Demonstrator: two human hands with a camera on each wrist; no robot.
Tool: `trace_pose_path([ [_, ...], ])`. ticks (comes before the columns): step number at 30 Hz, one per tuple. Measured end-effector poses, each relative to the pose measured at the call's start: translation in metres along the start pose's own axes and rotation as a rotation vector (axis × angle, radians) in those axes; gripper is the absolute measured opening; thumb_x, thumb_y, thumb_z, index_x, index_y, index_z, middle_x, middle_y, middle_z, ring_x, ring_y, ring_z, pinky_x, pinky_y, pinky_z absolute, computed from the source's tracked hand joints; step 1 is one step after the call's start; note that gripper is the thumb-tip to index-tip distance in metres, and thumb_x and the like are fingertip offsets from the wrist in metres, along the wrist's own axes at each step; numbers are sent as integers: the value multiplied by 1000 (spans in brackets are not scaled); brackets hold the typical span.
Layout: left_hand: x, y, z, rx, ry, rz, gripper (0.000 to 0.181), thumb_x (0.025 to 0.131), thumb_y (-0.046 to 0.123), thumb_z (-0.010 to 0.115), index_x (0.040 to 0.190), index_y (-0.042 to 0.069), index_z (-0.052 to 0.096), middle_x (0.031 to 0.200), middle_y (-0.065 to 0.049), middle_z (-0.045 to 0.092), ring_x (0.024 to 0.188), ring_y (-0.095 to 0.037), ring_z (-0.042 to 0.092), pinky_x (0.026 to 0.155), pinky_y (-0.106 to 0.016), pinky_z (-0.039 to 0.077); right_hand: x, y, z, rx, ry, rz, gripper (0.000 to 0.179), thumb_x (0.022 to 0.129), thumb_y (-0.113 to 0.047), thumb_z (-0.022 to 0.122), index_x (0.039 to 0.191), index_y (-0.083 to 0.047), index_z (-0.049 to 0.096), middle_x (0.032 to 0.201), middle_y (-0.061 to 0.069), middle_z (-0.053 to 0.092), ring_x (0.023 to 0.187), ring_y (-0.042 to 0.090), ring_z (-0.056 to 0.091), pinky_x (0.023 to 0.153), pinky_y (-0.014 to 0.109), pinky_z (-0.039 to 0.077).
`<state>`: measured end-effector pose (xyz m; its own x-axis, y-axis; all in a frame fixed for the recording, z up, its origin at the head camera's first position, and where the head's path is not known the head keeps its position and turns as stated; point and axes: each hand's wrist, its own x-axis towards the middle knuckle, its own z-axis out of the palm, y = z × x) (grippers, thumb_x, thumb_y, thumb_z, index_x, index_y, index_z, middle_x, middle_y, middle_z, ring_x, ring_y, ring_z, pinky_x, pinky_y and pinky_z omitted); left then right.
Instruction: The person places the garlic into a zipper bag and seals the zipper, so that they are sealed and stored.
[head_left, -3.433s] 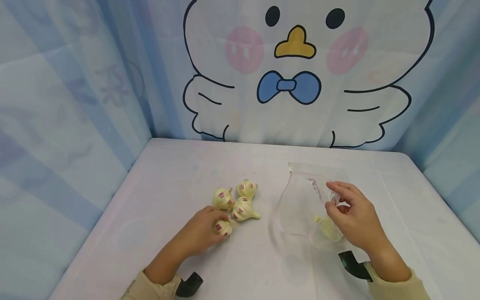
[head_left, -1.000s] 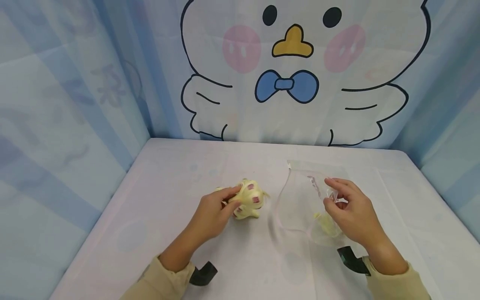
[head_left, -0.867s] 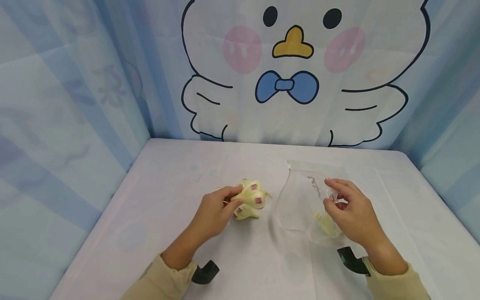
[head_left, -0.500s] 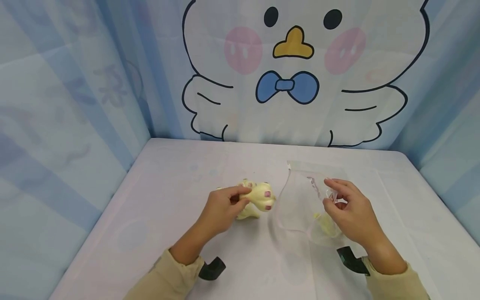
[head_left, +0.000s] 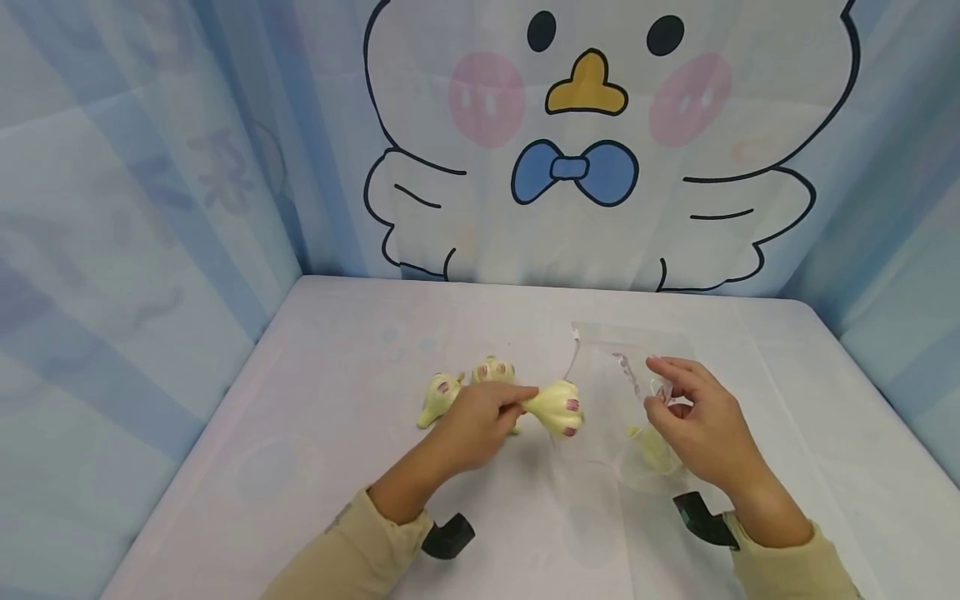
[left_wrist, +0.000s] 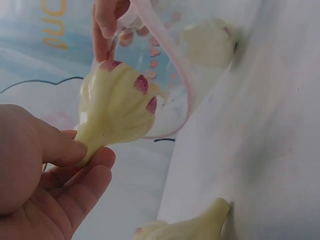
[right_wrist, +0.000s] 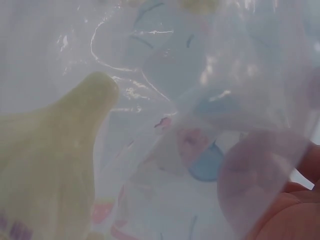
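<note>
Head view: the left hand (head_left: pixel 480 421) pinches one garlic bulb (head_left: pixel 558 407) by its stem between thumb and curled fingers, the bulb lifted off the table (head_left: pixel 337 467) and held just at the mouth of the clear plastic bag (head_left: pixel 607 392). The right hand (head_left: pixel 701 429) pinches the upper lip of the bag, holding the mouth open toward the bulb; nothing stands between bulb and opening. Inside the bag, near the right hand, lies another garlic bulb (head_left: pixel 652 450). To the far side of the held bulb from the bag, two loose garlic bulbs (head_left: pixel 442 396) rest on the table, partly hidden behind the left hand. Behind the bag hangs a cartoon bird curtain (head_left: pixel 592 150).
</note>
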<state>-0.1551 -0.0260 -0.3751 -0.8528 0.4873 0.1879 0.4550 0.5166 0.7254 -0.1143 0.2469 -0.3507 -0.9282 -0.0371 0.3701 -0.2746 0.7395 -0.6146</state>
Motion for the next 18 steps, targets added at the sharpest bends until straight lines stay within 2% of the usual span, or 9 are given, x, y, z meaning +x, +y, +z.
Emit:
trace_pose_path([
  [3, 3, 3, 5, 14, -13, -2, 26, 99, 4, 60, 122, 6, 72, 114, -6, 67, 90, -15, 57, 68, -22, 48, 0, -1, 0, -5, 1, 2, 41, 92, -3, 63, 132, 6, 60, 132, 18, 55, 85, 13, 48, 74, 4, 43],
  [8, 8, 7, 13, 45, -37, -9, 24, 98, 4, 63, 117, 9, 75, 105, -3, 65, 86, -13, 54, 69, -21, 48, 0, -1, 1, -4, 5, -5, 41, 92, -2, 64, 132, 6, 60, 132, 18, 55, 85, 15, 49, 74, 5, 43],
  [14, 9, 6, 22, 50, -39, -38, 16, 94, 5, 70, 109, 7, 75, 101, -1, 69, 89, -11, 64, 75, -19, 51, 1, -1, 1, -9, -4, 8, 42, 92, -3, 64, 133, 7, 59, 132, 19, 55, 87, 19, 50, 74, 5, 43],
  [18, 11, 4, 26, 57, -33, -29, 14, 93, 5, 71, 106, 7, 76, 98, -1, 68, 88, -11, 62, 74, -19, 51, 1, -1, 1, -11, -1, 3, 42, 92, -3, 63, 133, 6, 60, 132, 18, 55, 85, 18, 49, 74, 5, 43],
])
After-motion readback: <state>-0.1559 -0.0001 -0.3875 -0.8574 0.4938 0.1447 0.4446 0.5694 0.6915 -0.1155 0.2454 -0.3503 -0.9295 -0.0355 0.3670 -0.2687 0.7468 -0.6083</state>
